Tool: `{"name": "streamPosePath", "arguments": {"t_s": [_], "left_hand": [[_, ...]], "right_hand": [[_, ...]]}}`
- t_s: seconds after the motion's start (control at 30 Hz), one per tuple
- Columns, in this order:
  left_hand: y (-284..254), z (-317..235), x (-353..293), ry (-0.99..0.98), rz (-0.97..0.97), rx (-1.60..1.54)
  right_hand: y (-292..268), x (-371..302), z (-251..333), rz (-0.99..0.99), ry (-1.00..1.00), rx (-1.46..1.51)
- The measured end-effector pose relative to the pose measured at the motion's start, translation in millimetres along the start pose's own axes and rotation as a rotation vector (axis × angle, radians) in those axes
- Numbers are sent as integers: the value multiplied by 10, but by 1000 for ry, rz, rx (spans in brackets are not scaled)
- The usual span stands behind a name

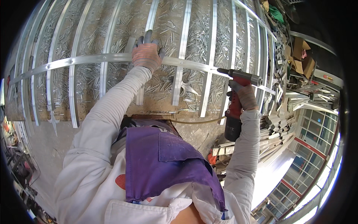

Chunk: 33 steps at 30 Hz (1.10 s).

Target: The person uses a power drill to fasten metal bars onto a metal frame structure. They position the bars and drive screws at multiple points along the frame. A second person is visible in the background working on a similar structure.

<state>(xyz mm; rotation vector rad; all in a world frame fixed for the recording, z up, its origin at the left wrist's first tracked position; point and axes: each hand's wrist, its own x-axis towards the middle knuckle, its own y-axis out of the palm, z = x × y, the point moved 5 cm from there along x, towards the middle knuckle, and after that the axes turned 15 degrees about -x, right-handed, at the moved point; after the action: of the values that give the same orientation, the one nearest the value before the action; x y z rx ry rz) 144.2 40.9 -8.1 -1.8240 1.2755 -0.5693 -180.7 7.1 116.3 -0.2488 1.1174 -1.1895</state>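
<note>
A long silver metal rail (93, 58) runs crosswise over several parallel metal slats (185, 28), with rivet heads showing at some crossings. My left hand (147, 54), in a striped glove with grey fingertips, lies on the rail beside a slat. Its fingers are spread and point away from me. Farther right, my right hand (245, 95), gloved alike, is wrapped round the grip of a red and black rivet gun (234, 108). The gun's dark nose points left, close to the rail at a slat crossing. Whether its tip touches the metal cannot be made out.
Thin metal pins (199, 41) litter the worktable between the slats. A yellowish hose (197, 121) runs along the near edge. Bundled metal profiles (268, 138) lie at the right, with an opened cardboard box (301, 56) beyond. Clutter (15, 138) lines the left side.
</note>
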Motion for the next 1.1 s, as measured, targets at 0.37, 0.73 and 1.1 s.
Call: {"name": "streamPosePath", "arguments": {"t_s": [0.37, 0.73, 1.1], "left_hand": [[60, 32, 21, 31, -28, 13], [37, 44, 13, 43, -26, -7], [94, 94, 39, 40, -36, -21]], "right_hand": [[3, 105, -3, 4, -14, -44], [2, 125, 36, 9, -5, -116], [16, 76, 75, 0, 5, -66]]}}
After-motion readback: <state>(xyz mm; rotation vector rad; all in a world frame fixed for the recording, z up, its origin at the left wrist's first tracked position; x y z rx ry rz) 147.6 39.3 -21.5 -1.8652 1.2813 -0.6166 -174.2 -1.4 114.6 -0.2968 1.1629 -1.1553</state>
